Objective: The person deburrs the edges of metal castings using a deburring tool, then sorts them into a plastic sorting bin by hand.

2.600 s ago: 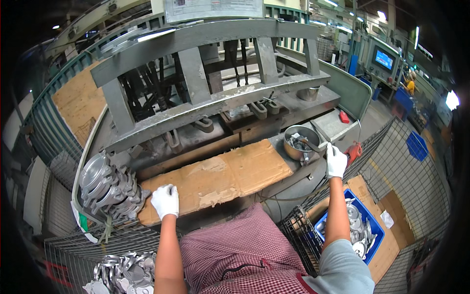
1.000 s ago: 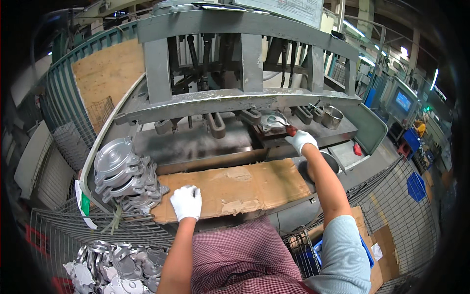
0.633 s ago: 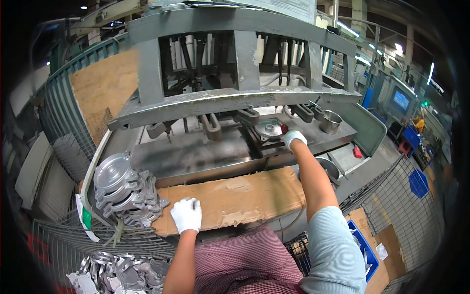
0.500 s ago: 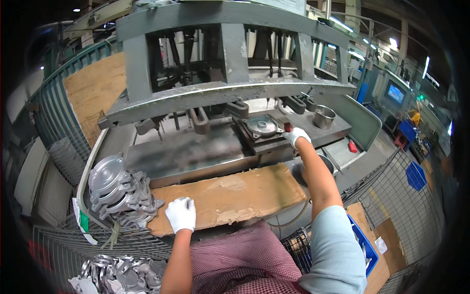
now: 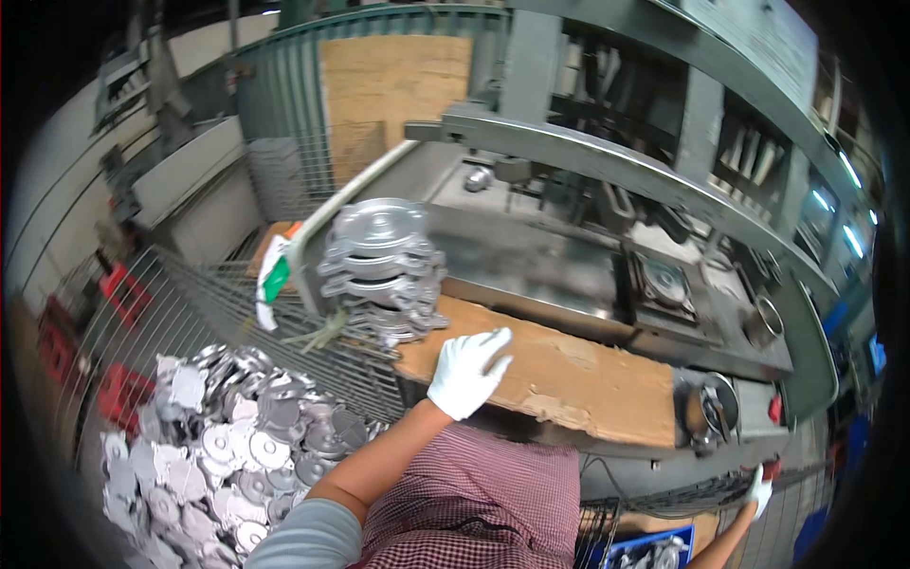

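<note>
My left hand, in a white glove, hovers by the near edge of the brown cardboard. Its fingers are apart and hold nothing. Just beyond it rises a stack of round silver metal castings. At the far lower right, my gloved right hand is small and slightly blurred. It appears closed on a dark red object whose kind I cannot make out. On the machine bed, a round metal casting sits in a dark square fixture.
A wire cage at left holds many loose castings. The grey machine frame spans the bench. Right of the bed stand a metal pot and a round container. A blue crate with metal parts sits low at right.
The view has swung left. My right hand has left the casting in the fixture and dropped to the lower right. My left hand's fingers have spread, near the casting stack.
</note>
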Tool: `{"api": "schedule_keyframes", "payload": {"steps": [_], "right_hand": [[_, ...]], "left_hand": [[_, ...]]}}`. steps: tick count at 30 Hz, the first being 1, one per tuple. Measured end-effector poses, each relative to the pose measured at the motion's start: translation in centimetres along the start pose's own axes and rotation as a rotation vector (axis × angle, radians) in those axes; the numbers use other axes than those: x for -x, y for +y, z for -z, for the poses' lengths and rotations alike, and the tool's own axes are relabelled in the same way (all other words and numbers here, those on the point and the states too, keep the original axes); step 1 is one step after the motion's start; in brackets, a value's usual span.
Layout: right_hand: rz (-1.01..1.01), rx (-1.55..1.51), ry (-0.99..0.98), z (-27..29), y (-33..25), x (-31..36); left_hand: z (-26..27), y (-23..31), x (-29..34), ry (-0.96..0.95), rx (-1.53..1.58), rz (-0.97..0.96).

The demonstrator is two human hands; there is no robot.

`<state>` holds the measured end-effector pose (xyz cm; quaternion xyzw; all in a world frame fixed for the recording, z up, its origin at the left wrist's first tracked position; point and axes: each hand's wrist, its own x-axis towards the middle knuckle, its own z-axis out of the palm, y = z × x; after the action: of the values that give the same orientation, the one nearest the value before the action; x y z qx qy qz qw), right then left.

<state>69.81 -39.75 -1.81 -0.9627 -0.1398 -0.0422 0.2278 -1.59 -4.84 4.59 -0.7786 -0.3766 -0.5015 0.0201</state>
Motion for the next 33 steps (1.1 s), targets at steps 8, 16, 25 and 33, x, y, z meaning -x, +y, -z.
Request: {"api": "schedule_keyframes", "payload": {"steps": [8, 16, 25, 33], "right_hand": [[0.319, -0.466, 0.668, -2.4, -12.0, 9.4], [1.170, -0.540, 0.009, -4.9, -44.0, 27.3], [1.351, 0.021, -0.274, -10.6, -59.1, 32.0], [1.370, 0.088, -0.358, -9.7, -62.7, 36.8]], "left_hand": [[15.6, -5.1, -9.9, 0.041, -0.464, 0.094], [17.7, -5.7, -6.8, -0.145, -0.658, -0.177], [17.9, -0.7, -0.7, -0.153, -0.547, -0.232], [15.1, 2.0, -2.1, -0.132, -0.438, -0.237]]}}
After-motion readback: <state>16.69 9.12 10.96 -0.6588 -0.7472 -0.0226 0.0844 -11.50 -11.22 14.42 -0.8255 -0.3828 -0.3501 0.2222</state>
